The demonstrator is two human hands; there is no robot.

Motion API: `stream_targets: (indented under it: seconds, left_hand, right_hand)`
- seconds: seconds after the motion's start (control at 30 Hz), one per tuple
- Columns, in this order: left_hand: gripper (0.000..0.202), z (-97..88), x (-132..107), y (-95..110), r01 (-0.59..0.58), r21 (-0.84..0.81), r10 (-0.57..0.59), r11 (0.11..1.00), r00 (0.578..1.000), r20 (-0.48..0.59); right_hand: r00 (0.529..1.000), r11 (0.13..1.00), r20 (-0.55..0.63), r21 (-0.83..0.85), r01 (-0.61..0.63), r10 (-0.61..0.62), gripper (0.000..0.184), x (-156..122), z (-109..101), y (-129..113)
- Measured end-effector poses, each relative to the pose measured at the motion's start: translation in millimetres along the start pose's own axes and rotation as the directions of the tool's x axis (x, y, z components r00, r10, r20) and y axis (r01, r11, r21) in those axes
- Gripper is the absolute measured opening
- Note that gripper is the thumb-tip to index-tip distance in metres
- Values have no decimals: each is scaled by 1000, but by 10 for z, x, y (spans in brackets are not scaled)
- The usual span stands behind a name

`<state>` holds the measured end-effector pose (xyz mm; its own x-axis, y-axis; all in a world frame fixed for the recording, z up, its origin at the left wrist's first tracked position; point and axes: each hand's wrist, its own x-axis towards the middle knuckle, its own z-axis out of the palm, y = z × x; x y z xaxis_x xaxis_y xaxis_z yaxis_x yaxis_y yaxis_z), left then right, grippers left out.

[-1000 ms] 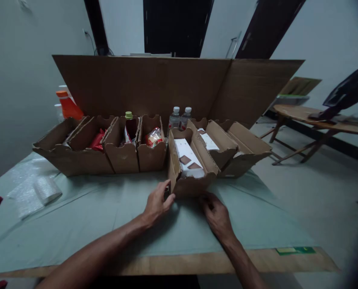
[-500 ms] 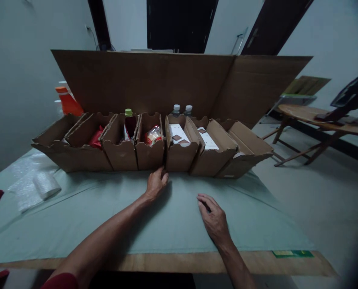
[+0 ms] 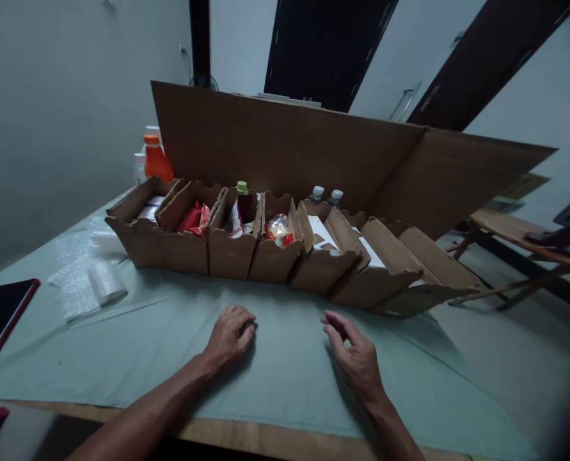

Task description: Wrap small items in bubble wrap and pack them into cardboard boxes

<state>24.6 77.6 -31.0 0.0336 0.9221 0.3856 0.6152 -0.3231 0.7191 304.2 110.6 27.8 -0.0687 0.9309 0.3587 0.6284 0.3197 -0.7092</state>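
Note:
A row of several open cardboard trays (image 3: pixel 227 256) stands across the green-covered table (image 3: pixel 285 371). They hold white boxes, red packets, a green-capped bottle (image 3: pixel 242 187) and a wrapped snack (image 3: pixel 279 229). My left hand (image 3: pixel 229 334) rests on the cloth in front of the row, fingers curled loosely, holding nothing. My right hand (image 3: pixel 354 352) hovers just above the cloth to its right, fingers slightly bent and apart, empty. Both hands are a short way from the trays and touch none of them.
A tall cardboard sheet (image 3: pixel 313 153) stands behind the trays. Two clear bottles (image 3: pixel 325 195) peek over them. An orange-capped bottle (image 3: pixel 156 160) is at back left. Bubble wrap (image 3: pixel 93 288) and a dark phone (image 3: pixel 1 314) lie at left. A wooden table (image 3: pixel 529 237) stands at right.
The tray with the white box went from in front of the row into line with the others. Both hands have let go and drawn back; the view has swung left.

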Motion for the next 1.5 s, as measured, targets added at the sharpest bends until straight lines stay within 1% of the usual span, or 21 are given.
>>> stream_targets:
  seconds: [0.13, 0.23, 0.3, 0.37, 0.4, 0.47, 0.57, 0.67, 0.73, 0.8, 0.87, 0.93, 1.0, 1.03, 1.07, 1.1, 1.17, 1.23, 1.33, 1.4, 1.5]
  left_hand:
    - [24, 41, 24, 13, -14, 0, 14, 1000, 1000, -2]
    - [23, 31, 26, 2, -6, -33, 5, 999, 1000, -16]
    - [21, 23, 35, 0, 8, -57, -10, 998, 999, -36]
    - [21, 16, 55, 5, 25, -90, -33, 996, 996, -80]
    - [21, 11, 69, 7, 32, -107, -43, 994, 993, -106]
    - [21, -4, 101, 7, 46, -139, -68, 989, 985, -159]
    - [23, -45, 152, -17, 81, -170, -118, 982, 967, -224]
    - [25, -104, 191, -61, 130, -212, -188, 969, 942, -279]
    - [25, -144, 202, -89, 161, -240, -231, 957, 925, -301]
    - [25, -180, 200, -106, 182, -263, -263, 947, 913, -312]
    - [27, -211, 187, -107, 194, -282, -280, 940, 908, -311]
    - [29, -237, 168, -88, 194, -298, -284, 935, 911, -298]
    - [31, -256, 143, -52, 182, -313, -271, 932, 924, -268]
    - [31, -263, 128, -28, 173, -321, -257, 931, 936, -242]
    - [31, -267, 112, -2, 162, -334, -239, 929, 949, -205]
    - [31, -267, 96, 26, 153, -351, -218, 924, 964, -155]
    - [31, -262, 63, 86, 138, -388, -165, 911, 986, -35]
    - [32, -251, 39, 146, 122, -411, -100, 904, 992, 76]
    - [32, -238, 27, 216, 80, -412, -8, 908, 985, 175]
    - [34, -235, 28, 234, 59, -417, 33, 907, 977, 210]
    - [36, -225, 30, 200, 46, -436, 52, 899, 977, 209]
  right_hand:
    - [985, 989, 93, 59, 139, -144, 46, 554, 227, -690]
    - [962, 974, 202, -90, 207, -186, 60, 971, 436, -1028]
    - [955, 938, 253, -267, 222, -154, 61, 1172, 568, -1139]
    - [957, 891, 265, -395, 223, -121, 46, 1293, 667, -1180]
    - [959, 876, 262, -429, 220, -112, 38, 1324, 698, -1184]
    - [963, 870, 247, -445, 211, -107, 31, 1327, 716, -1176]
    - [966, 863, 238, -462, 204, -101, 31, 1168, 631, -1153]
    - [954, 885, 261, -396, 246, -148, 31, 793, 419, -1123]
    - [930, 907, 282, -280, 315, -236, 32, 458, 195, -1080]
    - [904, 912, 287, -172, 374, -317, 32, 113, -102, -998]
    - [903, 918, 270, -127, 376, -333, 32, -194, -449, -862]
    - [942, 946, 193, -123, 299, -273, 31, -449, -793, -678]
    - [993, 984, 23, -136, 117, -115, 31, -668, -1070, -471]
    - [997, 993, -78, -116, 3, -13, 36, -773, -1167, -367]
    - [982, 992, -165, -71, -101, 88, 46, -878, -1230, -269]
    - [959, 983, -222, -13, -183, 175, 58, -981, -1260, -179]
    - [931, 959, -228, 83, -272, 284, 73, -1168, -1225, -30]
    - [934, 944, -141, 80, -319, 327, 64, -1294, -1096, 66]
    - [939, 939, -25, 2, -343, 343, 46, -1312, -840, 109]
    - [942, 942, -12, -8, -335, 335, 46, -1226, -692, 96]
    - [941, 942, -49, -5, -336, 336, 48, -1043, -539, 77]
